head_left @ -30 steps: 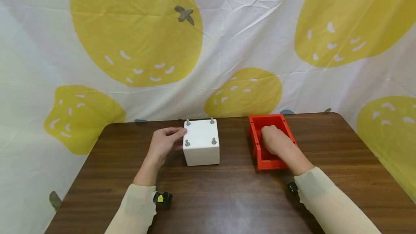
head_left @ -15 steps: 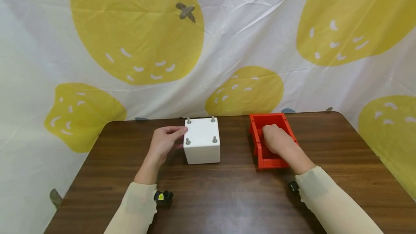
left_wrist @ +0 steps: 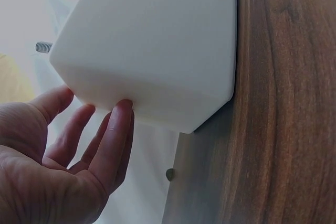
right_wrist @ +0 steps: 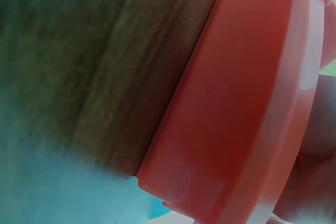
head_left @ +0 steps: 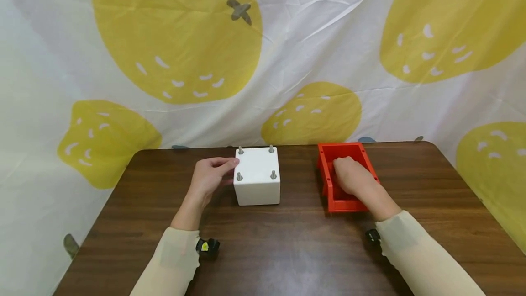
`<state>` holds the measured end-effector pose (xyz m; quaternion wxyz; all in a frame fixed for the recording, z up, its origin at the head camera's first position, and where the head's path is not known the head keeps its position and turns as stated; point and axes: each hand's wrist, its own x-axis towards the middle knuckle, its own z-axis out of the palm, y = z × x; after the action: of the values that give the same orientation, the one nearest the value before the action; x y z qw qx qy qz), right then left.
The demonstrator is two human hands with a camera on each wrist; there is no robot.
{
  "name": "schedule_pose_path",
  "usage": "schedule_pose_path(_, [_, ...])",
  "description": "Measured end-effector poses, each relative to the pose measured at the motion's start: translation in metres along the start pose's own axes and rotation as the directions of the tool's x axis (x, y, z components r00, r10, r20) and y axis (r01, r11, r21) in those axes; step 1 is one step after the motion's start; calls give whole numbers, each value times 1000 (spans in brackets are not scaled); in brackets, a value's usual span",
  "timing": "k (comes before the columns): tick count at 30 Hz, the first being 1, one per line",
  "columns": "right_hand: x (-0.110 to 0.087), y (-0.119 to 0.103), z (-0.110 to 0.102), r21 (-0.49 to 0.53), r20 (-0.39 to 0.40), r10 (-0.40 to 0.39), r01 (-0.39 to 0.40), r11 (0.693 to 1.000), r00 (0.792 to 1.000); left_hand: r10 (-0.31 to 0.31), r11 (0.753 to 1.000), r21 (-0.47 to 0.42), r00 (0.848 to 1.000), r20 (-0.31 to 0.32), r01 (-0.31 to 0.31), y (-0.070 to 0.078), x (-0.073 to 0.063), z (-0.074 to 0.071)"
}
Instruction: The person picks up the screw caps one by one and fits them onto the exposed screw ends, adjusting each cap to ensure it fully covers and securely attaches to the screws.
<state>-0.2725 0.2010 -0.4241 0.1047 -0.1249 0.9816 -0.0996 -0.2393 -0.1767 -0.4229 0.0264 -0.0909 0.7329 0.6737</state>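
Observation:
A white block [head_left: 258, 168] stands on the table with metal threaded studs, one [head_left: 273, 174] near its front right corner, sticking up from its top. My left hand [head_left: 208, 176] is at its left side. The thumb is at the top edge, and in the left wrist view the fingertips [left_wrist: 124, 106] touch the side, fingers fairly straight. To the right sits a red plastic bin [head_left: 348, 206]. My right hand [head_left: 349, 176] reaches down into it, back of the hand up. Its fingers are hidden, and I cannot tell what they hold.
Both things stand toward the far edge of the brown wood-grain table [head_left: 279, 241]. Close behind that edge hangs a white cloth [head_left: 304, 49] with yellow fruit prints. A gap of bare table lies between block and bin.
The head view has shifted a little, moving the scene slightly right and up. Both hands keep their places, the left at the block and the right in the bin.

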Motion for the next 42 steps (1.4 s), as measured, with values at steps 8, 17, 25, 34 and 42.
schedule_pose_path(8, [1, 5, 1, 8, -47, -40, 41, 999, 998, 0, 1000, -1, 1000, 6, 0, 1, 1, -1])
schedule_pose_path(17, [-1, 4, 1, 22, -69, -93, 95, 995, 993, 4, 1000, -11, 1000, 13, -4, -1, 1, -2])
schedule_pose_path(25, [-2, 3, 1, 33, -73, -97, 100, 994, 993, 2, 1000, -4, 1000, 13, -2, -2, 1, -2])
schedule_pose_path(34, [-3, 0, -1, 46, -18, -57, 58, 997, 998, 8, 1000, 10, 1000, 6, -8, -1, 1, -2])
schedule_pose_path(42, [-3, 0, -2, 63, -33, -57, 59, 996, 998, 7, 1000, 8, 1000, 5, -7, 0, 0, -2])
